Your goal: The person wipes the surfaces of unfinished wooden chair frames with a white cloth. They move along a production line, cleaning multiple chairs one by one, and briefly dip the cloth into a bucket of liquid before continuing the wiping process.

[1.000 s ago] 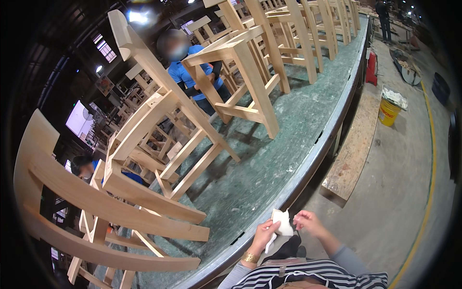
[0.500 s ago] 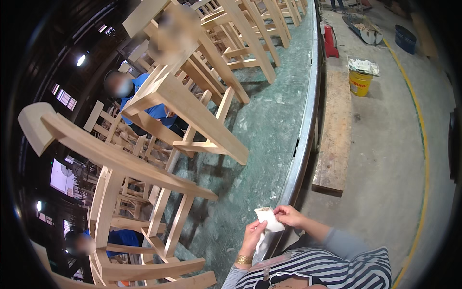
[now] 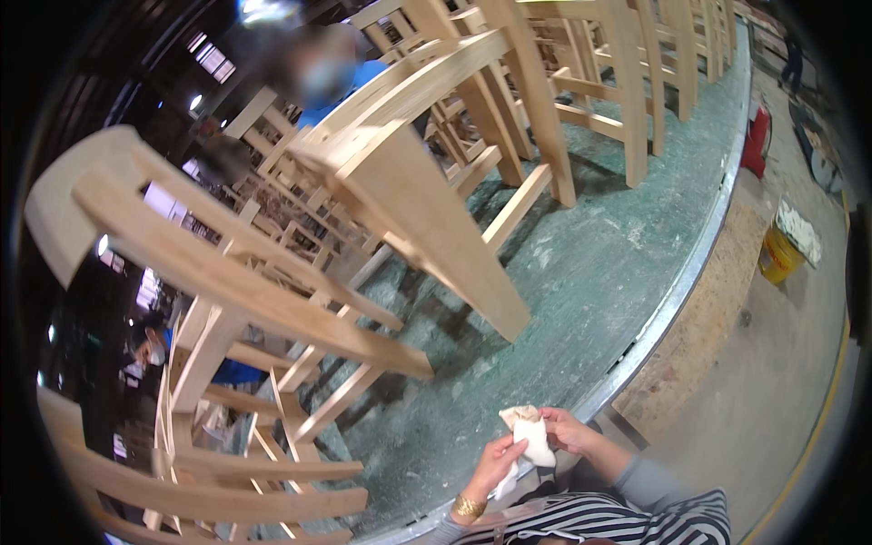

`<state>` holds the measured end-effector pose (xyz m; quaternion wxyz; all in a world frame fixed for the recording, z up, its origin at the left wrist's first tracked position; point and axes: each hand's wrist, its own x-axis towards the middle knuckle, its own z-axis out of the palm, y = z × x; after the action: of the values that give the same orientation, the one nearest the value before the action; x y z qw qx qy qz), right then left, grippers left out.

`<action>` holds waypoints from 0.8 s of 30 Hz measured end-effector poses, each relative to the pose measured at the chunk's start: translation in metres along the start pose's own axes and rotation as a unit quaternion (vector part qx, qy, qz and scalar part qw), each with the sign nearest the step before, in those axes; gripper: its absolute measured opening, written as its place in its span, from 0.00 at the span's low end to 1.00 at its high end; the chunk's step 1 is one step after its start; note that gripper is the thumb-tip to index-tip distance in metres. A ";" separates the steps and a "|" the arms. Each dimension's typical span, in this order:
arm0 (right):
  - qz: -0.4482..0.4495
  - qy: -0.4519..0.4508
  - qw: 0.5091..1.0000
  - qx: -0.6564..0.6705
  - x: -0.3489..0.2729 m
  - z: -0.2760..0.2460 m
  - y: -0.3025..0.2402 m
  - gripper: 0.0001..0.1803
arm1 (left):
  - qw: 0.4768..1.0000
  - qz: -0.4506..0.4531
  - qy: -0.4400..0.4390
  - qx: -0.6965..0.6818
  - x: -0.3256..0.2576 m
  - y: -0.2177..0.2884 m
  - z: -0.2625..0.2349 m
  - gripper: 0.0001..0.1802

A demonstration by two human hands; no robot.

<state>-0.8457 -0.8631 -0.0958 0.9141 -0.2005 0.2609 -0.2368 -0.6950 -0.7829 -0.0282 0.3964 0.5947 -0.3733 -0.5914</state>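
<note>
A white cloth (image 3: pixel 534 446) hangs crumpled between my two hands, just in front of my body. Along its top edge lies a small tan piece (image 3: pixel 519 415), which I cannot identify. My left hand (image 3: pixel 497 459), with a gold bracelet at the wrist, grips the cloth's left side, thumb on top. At the cloth's upper right, my right hand (image 3: pixel 565 431) pinches it with bent fingers. The nearest wooden chair frame (image 3: pixel 436 218) stands on the green surface, beyond and left of my hands, touched by neither hand.
The green platform (image 3: pixel 472 436) has a metal edge strip (image 3: pixel 677 300) on its right. More bare wooden chair frames (image 3: pixel 622 91) line it. A wooden board (image 3: pixel 695 336), a yellow bucket (image 3: pixel 779 256) and a red object (image 3: pixel 756 141) lie beyond the edge. A person in blue (image 3: pixel 363 77) is behind the chairs.
My view has turned left, so the chairs and bucket appear shifted right. Both hands still hold the cloth, its tan top piece now showing more.
</note>
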 end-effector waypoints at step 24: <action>0.384 -0.239 0.846 -0.281 0.024 0.089 0.137 0.19 | 0.769 0.007 0.586 -0.255 -0.246 -0.130 0.027 0.12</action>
<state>-0.7317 -0.7438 -0.1025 0.8707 -0.3831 0.1458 0.2718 -0.7302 -0.5061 -0.0465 0.6794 0.7003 0.0922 -0.1987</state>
